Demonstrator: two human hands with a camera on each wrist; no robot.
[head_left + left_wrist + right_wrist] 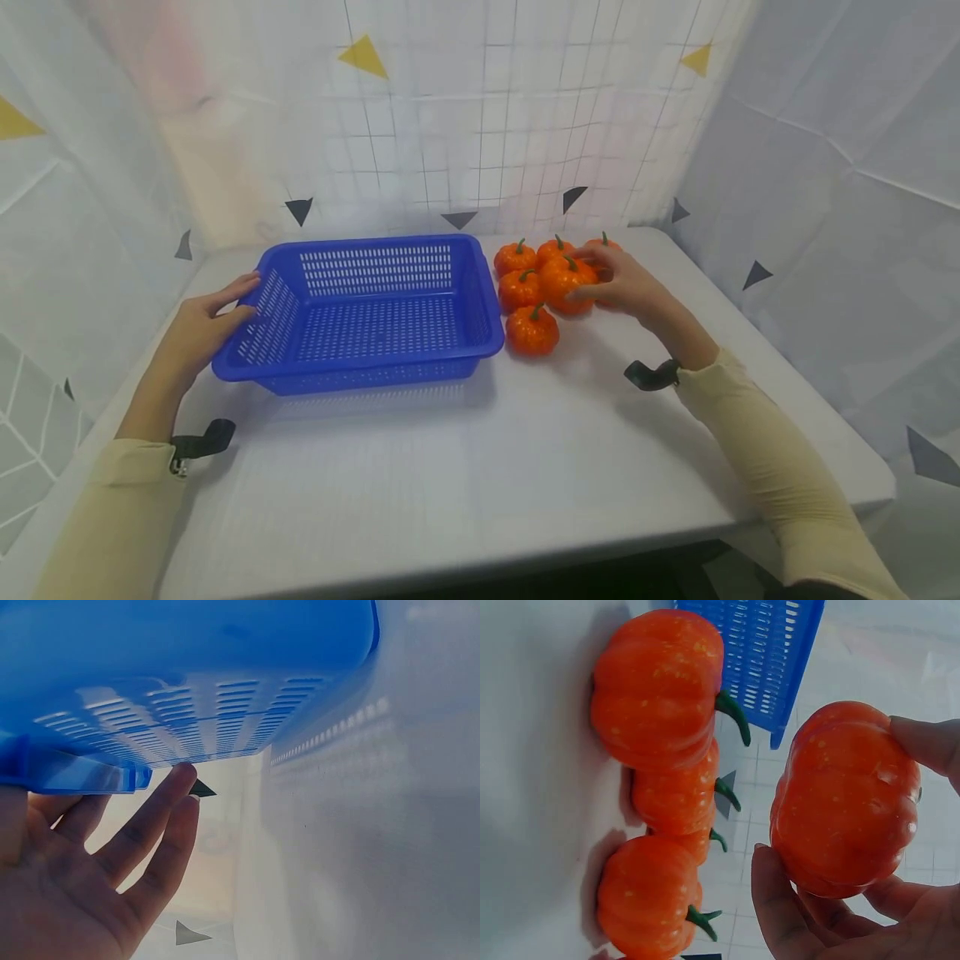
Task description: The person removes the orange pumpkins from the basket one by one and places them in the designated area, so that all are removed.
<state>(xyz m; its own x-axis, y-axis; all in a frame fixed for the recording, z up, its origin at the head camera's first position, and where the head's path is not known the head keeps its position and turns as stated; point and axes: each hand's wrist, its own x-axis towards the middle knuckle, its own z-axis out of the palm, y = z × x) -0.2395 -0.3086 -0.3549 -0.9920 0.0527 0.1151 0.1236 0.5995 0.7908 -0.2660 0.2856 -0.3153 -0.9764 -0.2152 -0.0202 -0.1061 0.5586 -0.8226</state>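
Observation:
A blue plastic basket (375, 329) with slotted walls stands on the left of the table, with nothing inside it. My left hand (206, 325) holds its left rim; in the left wrist view two fingers (161, 847) lie fairly straight below the rim near the slotted wall. Between thumb and fingers my right hand (622, 283) grips an orange toy pumpkin (847, 802), raised above the others. The held pumpkin's stem is mostly hidden in the right wrist view. Several more pumpkins (532, 331) with green stems sit close together right of the basket, the nearest beside its corner.
A white table (420, 492) carries everything, its front edge near me. White sheeting (525, 108) with grid lines and dark and yellow triangles hangs behind the table and along both sides.

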